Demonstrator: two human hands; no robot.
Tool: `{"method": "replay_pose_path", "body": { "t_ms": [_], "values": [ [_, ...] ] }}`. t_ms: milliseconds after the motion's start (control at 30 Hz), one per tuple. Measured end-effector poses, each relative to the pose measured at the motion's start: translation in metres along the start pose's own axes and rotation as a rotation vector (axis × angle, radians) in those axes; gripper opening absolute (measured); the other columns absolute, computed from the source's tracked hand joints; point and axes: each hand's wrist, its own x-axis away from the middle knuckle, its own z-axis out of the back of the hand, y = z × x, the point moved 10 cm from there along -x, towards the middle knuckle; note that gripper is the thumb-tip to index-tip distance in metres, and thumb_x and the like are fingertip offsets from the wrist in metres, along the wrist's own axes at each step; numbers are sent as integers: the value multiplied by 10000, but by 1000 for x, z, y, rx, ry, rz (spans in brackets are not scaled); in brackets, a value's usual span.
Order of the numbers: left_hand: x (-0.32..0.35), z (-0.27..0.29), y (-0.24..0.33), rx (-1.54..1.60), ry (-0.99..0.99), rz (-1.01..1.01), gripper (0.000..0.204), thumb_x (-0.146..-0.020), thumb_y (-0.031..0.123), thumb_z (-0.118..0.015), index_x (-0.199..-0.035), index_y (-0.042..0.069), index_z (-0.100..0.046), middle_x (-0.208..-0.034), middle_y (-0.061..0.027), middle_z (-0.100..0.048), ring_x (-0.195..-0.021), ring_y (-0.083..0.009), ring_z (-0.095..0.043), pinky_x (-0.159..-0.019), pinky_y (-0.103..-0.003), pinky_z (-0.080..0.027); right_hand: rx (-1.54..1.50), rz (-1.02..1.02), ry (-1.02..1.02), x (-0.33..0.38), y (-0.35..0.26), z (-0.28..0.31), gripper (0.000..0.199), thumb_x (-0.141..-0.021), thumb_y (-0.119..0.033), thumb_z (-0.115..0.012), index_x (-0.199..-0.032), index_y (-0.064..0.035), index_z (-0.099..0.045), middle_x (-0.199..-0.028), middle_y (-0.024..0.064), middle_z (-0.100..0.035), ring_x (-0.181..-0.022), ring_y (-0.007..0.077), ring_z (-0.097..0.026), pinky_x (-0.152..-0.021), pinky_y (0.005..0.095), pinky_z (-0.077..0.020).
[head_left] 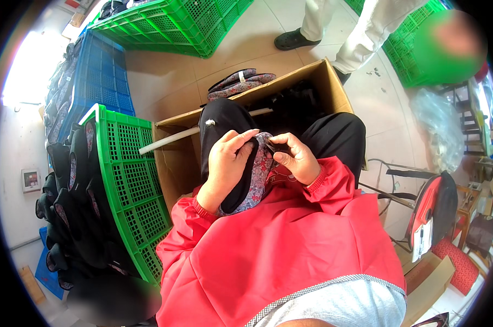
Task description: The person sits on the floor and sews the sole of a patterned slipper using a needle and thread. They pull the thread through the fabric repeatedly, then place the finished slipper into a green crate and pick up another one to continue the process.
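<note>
Soft matt cloth shoe (pixel 253 174) with black outer and patterned fabric lining, smooth red cloth smock (pixel 279 245) with slight sheen, rough brown cardboard box (pixel 334 90), glossy green perforated plastic crate (pixel 134 180), blue plastic crate (pixel 102 82), smooth shiny tiled floor (pixel 257 41)

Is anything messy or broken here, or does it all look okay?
Nothing looks broken or spilled. The left hand and right hand hold a black shoe with flowery lining over the lap. Two more shoes lie loose on the floor behind the cardboard box, outside the green crates, but that hardly seems odd.
</note>
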Motion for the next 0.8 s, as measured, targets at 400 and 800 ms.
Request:
{"method": "replay_pose_path", "body": {
  "t_ms": [400,800],
  "values": [
    [15,-15,-32,252,163,216,125,-908,6,-610,-1017,10,-671,-896,-146,-704,-813,-260,-697,-738,-321,-534,389,183,161,4,-6,-12,370,-900,-191,-719,-1196,-13,-586,-1134,134,-671,-1071,239,-653,-936,310,-487],
    [16,-16,-27,255,176,215,128,-922,-2,-587,-1027,-1,-661,-894,-139,-703,-801,-235,-691,-734,-308,-529,457,210,195,3,-7,-15,358,-889,-157,-723,-1188,-6,-597,-1121,157,-682,-1070,272,-667,-927,322,-502]
  ]
}}
